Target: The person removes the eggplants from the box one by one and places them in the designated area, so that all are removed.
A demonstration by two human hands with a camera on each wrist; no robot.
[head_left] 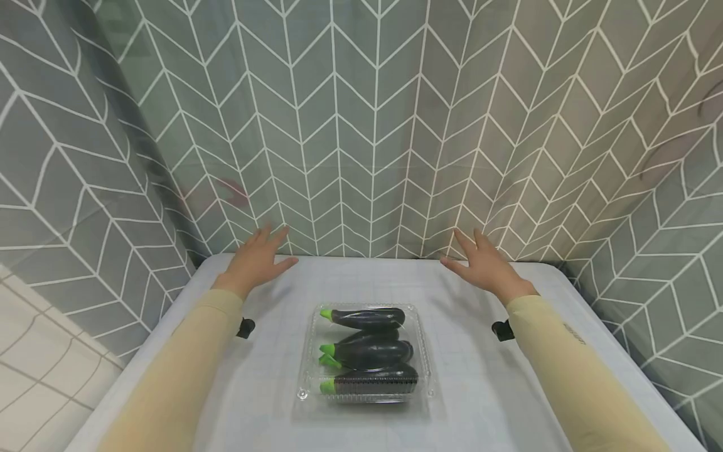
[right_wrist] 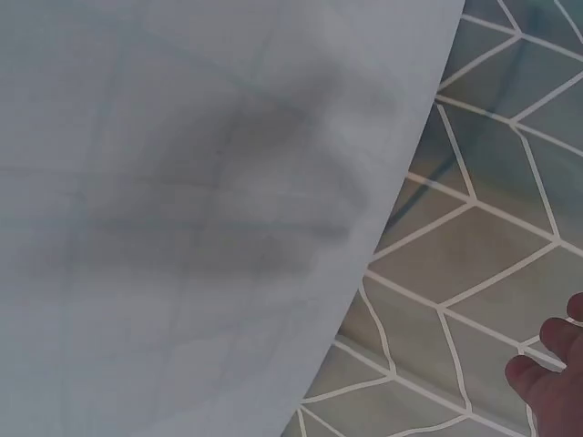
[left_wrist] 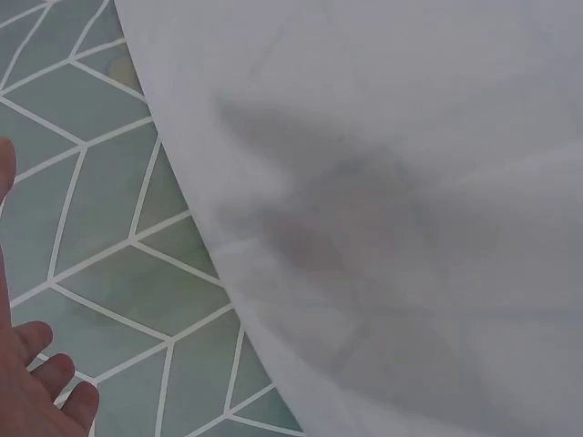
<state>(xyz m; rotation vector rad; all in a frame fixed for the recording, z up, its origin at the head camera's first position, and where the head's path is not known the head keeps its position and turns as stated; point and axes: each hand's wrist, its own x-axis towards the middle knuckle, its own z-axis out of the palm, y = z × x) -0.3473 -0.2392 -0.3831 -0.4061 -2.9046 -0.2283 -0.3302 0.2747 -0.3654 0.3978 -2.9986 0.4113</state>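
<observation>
A clear plastic clamshell box (head_left: pixel 307 351) lies on the white-covered table, near the middle of the head view. Inside it are several dark eggplants (head_left: pixel 369 355) with bright green stem ends pointing left. Beyond the box to the left, my left hand (head_left: pixel 252 260) is held over the table's far part with fingers spread and nothing in it. On the other side, my right hand (head_left: pixel 484 267) is held out the same way, also without anything. Both wrist views show fingertips at the frame's edge and soft hand shadows on the cloth.
The white tablecloth (head_left: pixel 271 408) covers the table, whose far edge lies close to a grey-green chevron-patterned curtain (head_left: pixel 356 138). That curtain also hangs along the left and right sides. Pale tiles (head_left: pixel 45 351) show at the lower left.
</observation>
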